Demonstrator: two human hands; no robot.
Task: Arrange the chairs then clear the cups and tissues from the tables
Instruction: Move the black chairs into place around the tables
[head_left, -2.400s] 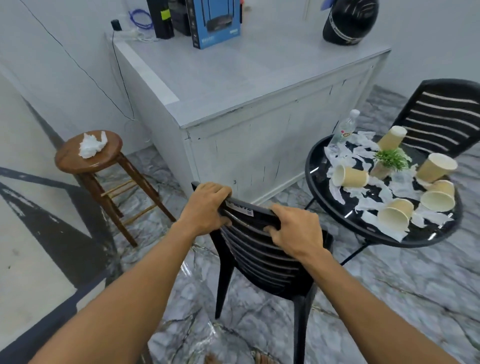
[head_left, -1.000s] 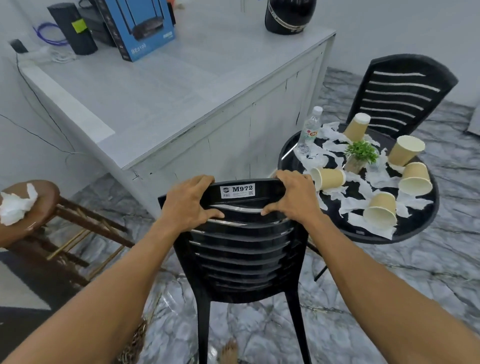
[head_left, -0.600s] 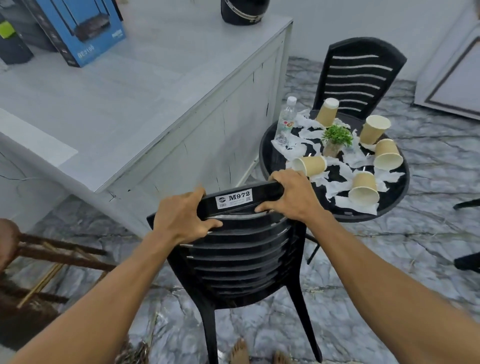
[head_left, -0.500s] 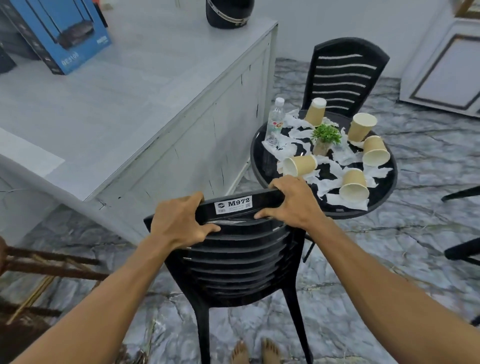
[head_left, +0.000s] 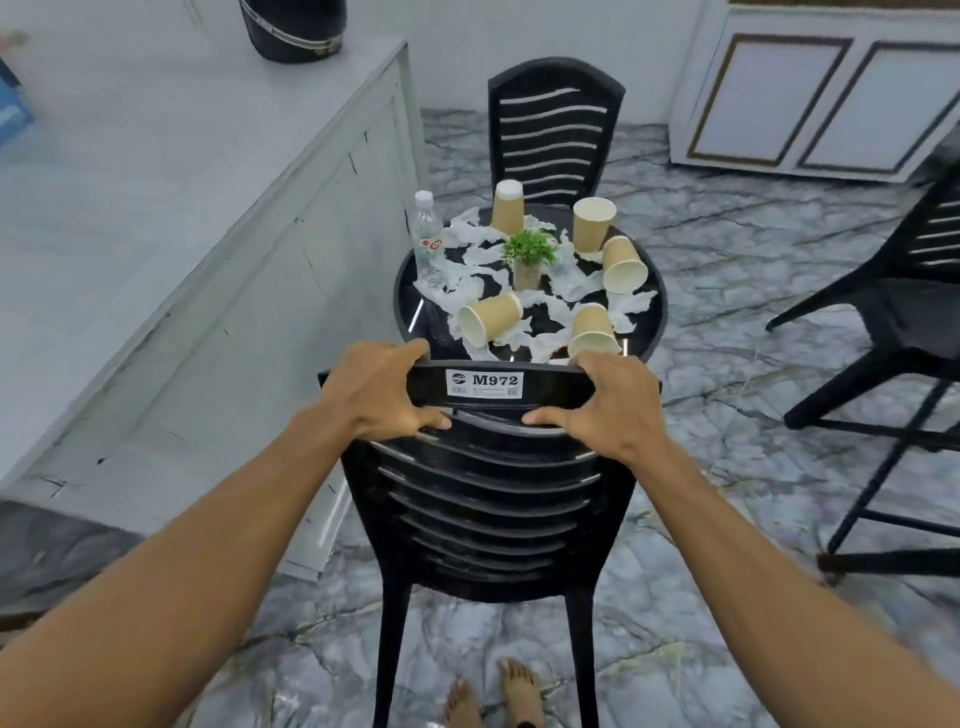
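The left hand and right hand are gripping the top rail of the black chair, which, having just swung round, is now standing at the near rim of the round desk, leaving its cups and tissues lying uncleared.

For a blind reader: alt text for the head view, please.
The left hand and right hand grip the top rail of a black chair before a round table strewn with paper cups, tissues, a water bottle and a plant.
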